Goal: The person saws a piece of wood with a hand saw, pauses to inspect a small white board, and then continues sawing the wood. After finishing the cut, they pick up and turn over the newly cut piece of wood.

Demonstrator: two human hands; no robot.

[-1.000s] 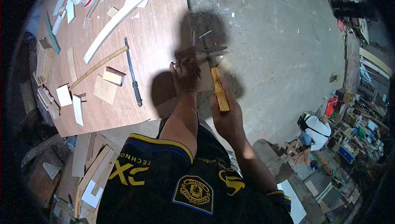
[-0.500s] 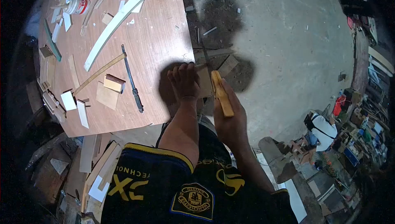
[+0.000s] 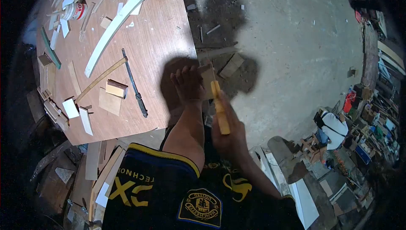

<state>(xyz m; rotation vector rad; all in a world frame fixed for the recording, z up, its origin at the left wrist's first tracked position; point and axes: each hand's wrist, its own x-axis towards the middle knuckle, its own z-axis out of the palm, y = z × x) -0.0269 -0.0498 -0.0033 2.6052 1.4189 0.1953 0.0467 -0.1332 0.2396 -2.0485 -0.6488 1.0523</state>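
In the head view, my right hand (image 3: 232, 130) is closed around the yellowish wooden handle of a handsaw (image 3: 218, 99). The narrow blade points away from me, just beyond the table's right edge. My left hand (image 3: 188, 85) bears down on a small wooden board (image 3: 207, 78) at that edge, its fingers bent over it. Part of the board sticks out past the tabletop beside the saw, and the rest is hidden under my left hand. Both hands are close together, the saw handle just right of my left wrist.
On the brown table (image 3: 156, 31) lie a long curved pale strip (image 3: 112, 31), a dark bar-like tool (image 3: 134, 84), a hammer-like stick (image 3: 101, 80), wood offcuts and a white bottle (image 3: 75, 11). A wood piece (image 3: 231, 65) rests on the floor. Another person (image 3: 334, 128) is at the right among clutter.
My right hand has drawn the saw back towards my body and slightly left. My left hand stays on the board. The view has shifted a little.
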